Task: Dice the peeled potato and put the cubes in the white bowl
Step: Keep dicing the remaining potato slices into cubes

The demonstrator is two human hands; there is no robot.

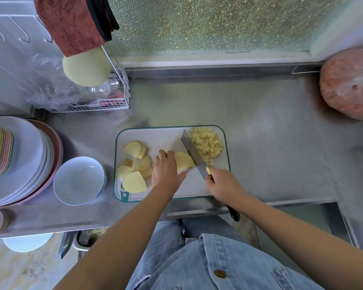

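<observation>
Lying between both hands, potato piece (185,160) seems clasped by left hand (166,171); right hand (224,185) grips knife (191,152)

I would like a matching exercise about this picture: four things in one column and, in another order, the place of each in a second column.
Things
1. white bowl
2. potato cubes
3. potato chunk
4. knife

Places
A. gripped by the right hand
B. held under the left hand
C. piled at the far right corner of the cutting board
D. on the counter, left of the board

Pairs: 1-D, 2-C, 3-B, 4-A
</observation>
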